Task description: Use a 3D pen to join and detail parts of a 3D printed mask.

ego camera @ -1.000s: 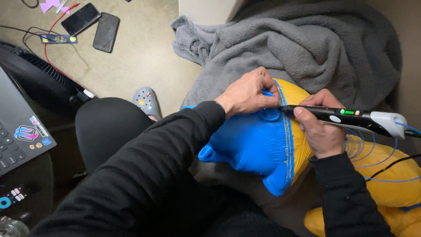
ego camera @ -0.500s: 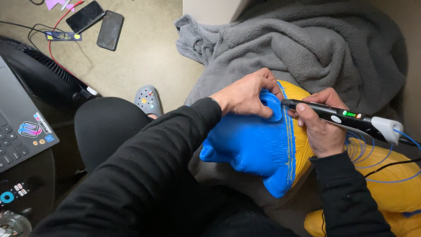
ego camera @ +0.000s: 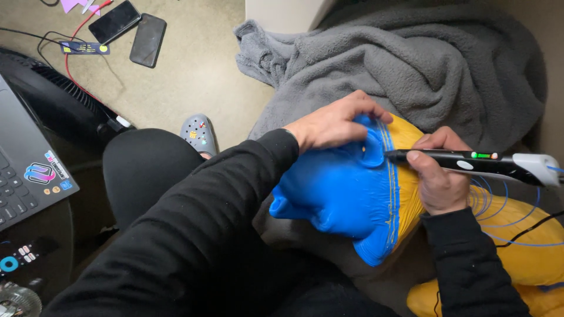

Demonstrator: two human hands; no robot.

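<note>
Left hand point(ego camera: 335, 122) lies palm-down on the upper edge of the blue-and-yellow moulded figure point(ego camera: 346, 194), fingers curled over a blue rim; pressing, not clasping. Right hand point(ego camera: 437, 176), at 3 o'clock of the left, is closed around a black pen-shaped tool point(ego camera: 470, 161) with a white rear end; its tip touches the blue rim at the blue-yellow seam. The figure rests on the person's lap, centre-right of view. Thin blue filament point(ego camera: 499, 205) loops at 3 o'clock over the yellow surface. Grey blanket point(ego camera: 423, 64) at 12 o'clock. Laptop point(ego camera: 26, 170) at 9 o'clock; two phones point(ego camera: 147, 40) at 11 o'clock on the floor.
</note>
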